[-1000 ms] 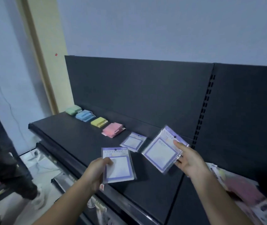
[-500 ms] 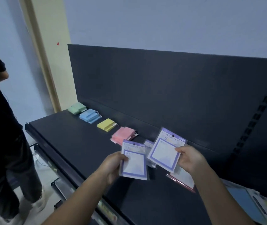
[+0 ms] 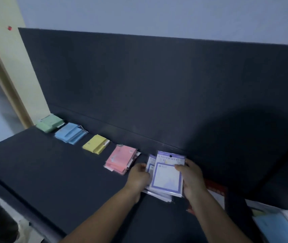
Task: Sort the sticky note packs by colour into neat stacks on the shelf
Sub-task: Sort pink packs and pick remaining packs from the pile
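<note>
Beside the pink stack (image 3: 121, 161), both hands' purple packs (image 3: 167, 174) have come together.

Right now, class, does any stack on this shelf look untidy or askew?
Yes. The blue stack and pink stack are fanned, packs slipping sideways. The purple packs between both hands are not squared either. Green and yellow look tidier.

1. The shelf (image 3: 55, 172) looks like dark, smooth, matt metal.
2. The purple packs (image 3: 166, 176) are paper in glossy clear plastic wrap.
3. The pink packs (image 3: 120, 159) show the same shiny plastic wrap.
4. The wall (image 3: 157, 14) looks matt and smooth.
</note>
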`<state>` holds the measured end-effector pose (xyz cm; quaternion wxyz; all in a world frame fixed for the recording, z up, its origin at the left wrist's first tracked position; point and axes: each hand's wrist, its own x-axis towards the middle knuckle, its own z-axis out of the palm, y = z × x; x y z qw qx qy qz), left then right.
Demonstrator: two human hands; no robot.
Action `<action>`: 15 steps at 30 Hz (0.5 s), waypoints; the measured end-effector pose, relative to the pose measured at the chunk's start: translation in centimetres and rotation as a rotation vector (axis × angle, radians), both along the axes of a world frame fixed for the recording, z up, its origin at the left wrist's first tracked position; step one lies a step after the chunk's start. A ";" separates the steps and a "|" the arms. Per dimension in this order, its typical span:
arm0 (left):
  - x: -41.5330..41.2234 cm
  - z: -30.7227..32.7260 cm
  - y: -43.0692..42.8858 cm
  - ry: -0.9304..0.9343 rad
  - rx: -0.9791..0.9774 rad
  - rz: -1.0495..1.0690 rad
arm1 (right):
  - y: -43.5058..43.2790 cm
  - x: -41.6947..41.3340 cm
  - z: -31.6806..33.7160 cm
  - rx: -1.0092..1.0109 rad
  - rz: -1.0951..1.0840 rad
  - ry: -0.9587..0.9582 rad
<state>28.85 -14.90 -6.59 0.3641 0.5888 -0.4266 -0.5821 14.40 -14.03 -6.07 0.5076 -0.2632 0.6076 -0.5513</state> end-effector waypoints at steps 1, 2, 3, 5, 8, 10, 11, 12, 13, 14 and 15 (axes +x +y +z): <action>0.2 -0.4 -0.1 -0.009 -0.028 -0.010 | -0.1 0.6 -0.5 -0.005 -0.036 0.003; 0.5 -0.7 -0.2 -0.020 -0.060 -0.021 | -0.2 1.3 -1.0 -0.016 -0.074 0.024; 0.8 -1.0 -0.3 -0.023 -0.089 -0.034 | -0.4 1.9 -1.4 -0.029 -0.117 0.056; 1.3 -1.4 -0.7 0.005 -0.095 -0.063 | -0.7 3.0 -2.3 -0.046 -0.209 0.134; 2.0 -1.4 -1.0 0.049 -0.053 -0.142 | -0.9 4.4 -3.0 0.014 -0.322 0.335; 2.3 -1.1 -0.9 0.072 -0.050 -0.223 | -1.0 5.1 -3.1 0.027 -0.337 0.440; 2.4 -1.0 -0.8 0.078 -0.071 -0.267 | -0.9 5.4 -2.9 0.030 -0.336 0.484; 2.4 -0.9 -0.7 0.077 -0.098 -0.304 | -0.9 5.5 -2.7 0.038 -0.332 0.531; 2.4 -0.8 -0.6 0.072 -0.126 -0.333 | -0.6 5.5 -2.4 0.045 -0.328 0.578; 2.5 -0.7 -0.6 0.058 -0.152 -0.362 | -0.3 5.5 -2.0 0.052 -0.322 0.623; 2.6 -0.7 -0.7 0.039 -0.179 -0.394 | 0.2 5.5 -1.5 0.053 -0.316 0.666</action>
